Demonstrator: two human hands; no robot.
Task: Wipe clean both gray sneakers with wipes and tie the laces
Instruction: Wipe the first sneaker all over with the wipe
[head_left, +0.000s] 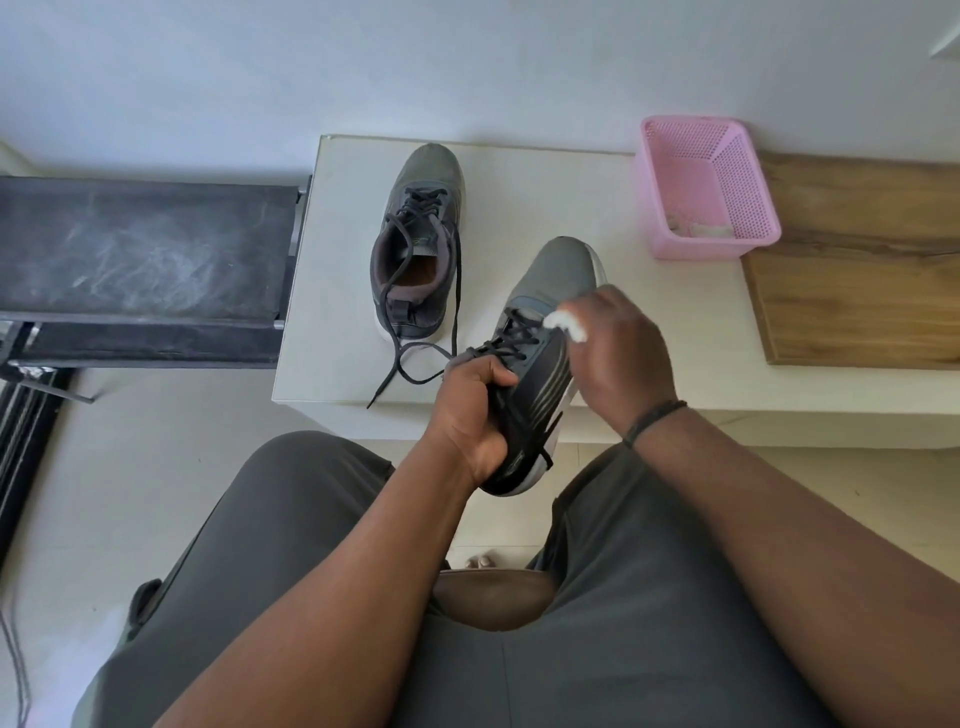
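Note:
My left hand (470, 415) grips a gray sneaker (556, 280) round its heel and collar, holding it tilted above the front edge of the white table (649, 322), toe pointing away. My right hand (618, 353) pinches a crumpled white wipe (566, 322) against the sneaker's right side beside the black laces. The second gray sneaker (421, 239) stands upright on the table to the left, toe away from me, with its black laces untied and trailing over the table's front edge.
A pink perforated basket (701, 187) with some crumpled wipes inside stands at the table's back right. A wooden board (857, 270) lies right of it. A dark dusty bench (140, 244) is left of the table. My lap fills the foreground.

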